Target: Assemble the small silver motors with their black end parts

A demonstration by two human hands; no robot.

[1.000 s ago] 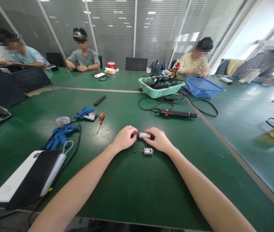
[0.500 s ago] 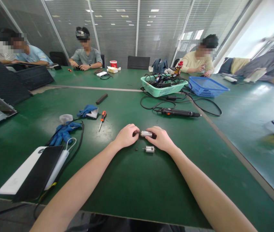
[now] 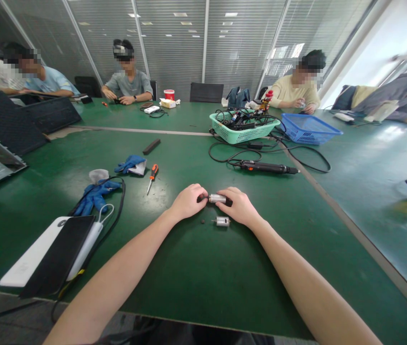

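Note:
A small silver electric motor (image 3: 217, 198) lies level between my hands, just above or on the green table (image 3: 203, 278). My right hand (image 3: 239, 206) is closed round its right end. At the motor's left end, my left hand (image 3: 190, 202) is pinched, fingers curled; a dark bit shows at the fingertips, too small to name. Closer to me, a second silver motor (image 3: 222, 221) rests on its side with its thin shaft pointing left. Left of that shaft is a tiny dark piece (image 3: 202, 222).
An orange-handled screwdriver (image 3: 152, 178) and blue gloves (image 3: 97, 196) lie to the left, near a phone-like white slab (image 3: 33, 251). Ahead are a corded electric screwdriver (image 3: 268, 167), a green basket of cables (image 3: 243, 135) and a blue basket (image 3: 307, 136). Several people sit round the table.
My hands and both motors stay practically where they were. The whole view has shifted very slightly.

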